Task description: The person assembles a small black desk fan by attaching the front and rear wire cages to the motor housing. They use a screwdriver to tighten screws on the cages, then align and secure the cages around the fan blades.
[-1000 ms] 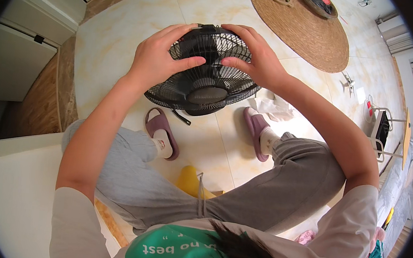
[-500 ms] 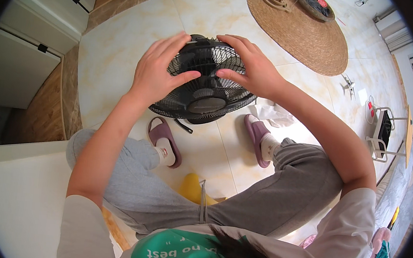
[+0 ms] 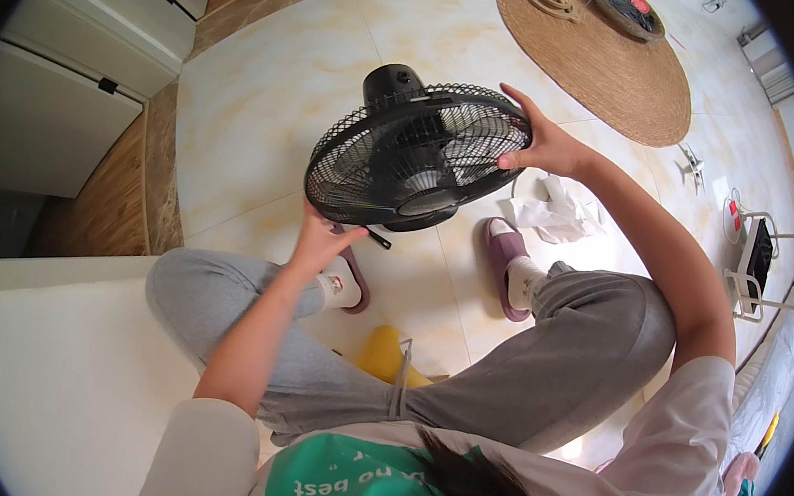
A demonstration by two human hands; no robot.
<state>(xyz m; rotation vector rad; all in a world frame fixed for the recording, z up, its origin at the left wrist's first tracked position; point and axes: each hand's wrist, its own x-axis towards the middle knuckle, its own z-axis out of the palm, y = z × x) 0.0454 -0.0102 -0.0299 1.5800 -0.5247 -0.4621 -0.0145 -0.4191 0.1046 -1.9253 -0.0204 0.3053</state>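
Observation:
In front of me, between my feet, is a black electric fan (image 3: pixel 358 173) with a wire-mesh guard and blades behind it. Its round motor housing (image 3: pixel 392 83) sticks out on the far side. The guard is tilted, its left side lower than its right. My left hand (image 3: pixel 321 238) holds the near-left rim, thumb out along the edge and the other fingers partly hidden by the guard. Around the right rim, my right hand (image 3: pixel 552 146) curls with thumb and fingers. A short black piece (image 3: pixel 378 238) shows below the fan.
A crumpled white sheet (image 3: pixel 561 214) lies on the tiled floor beyond my right slipper (image 3: pixel 504 249). Farther off is a round woven mat (image 3: pixel 613 92) with a post and a bowl. Cabinets (image 3: pixel 56 119) stand left, a small rack (image 3: pixel 757 264) right. Something yellow (image 3: pixel 381 352) sits under me.
My left hand has moved from the fan's top down to its near-left rim. My right hand has shifted to the right rim. The fan has turned and tilted, exposing its motor housing.

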